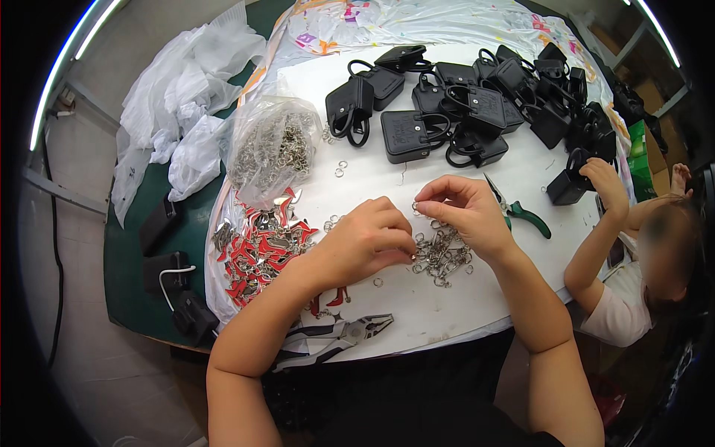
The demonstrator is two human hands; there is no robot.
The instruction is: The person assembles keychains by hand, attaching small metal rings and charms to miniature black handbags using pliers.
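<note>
My right hand (471,216) pinches a small metal ring (415,206) between thumb and forefinger. Below it lies a pile of silver key-ring clasps (445,257) with loose rings around it. My left hand (370,242) is curled beside the pile's left edge, its fingertips closed together; what they hold, if anything, is too small to make out. Under and left of my left forearm spreads a heap of red high-heel-shaped charms (261,249) with metal fittings. Behind them sits a clear plastic bag (272,149) full of silver metal clasps.
Grey-handled pliers (339,339) lie at the near edge; green-handled pliers (521,212) lie beyond my right hand. Several black mini handbags (413,135) crowd the far right. At right, a person's hand (607,182) touches one bag. Crumpled white plastic (186,89) lies far left.
</note>
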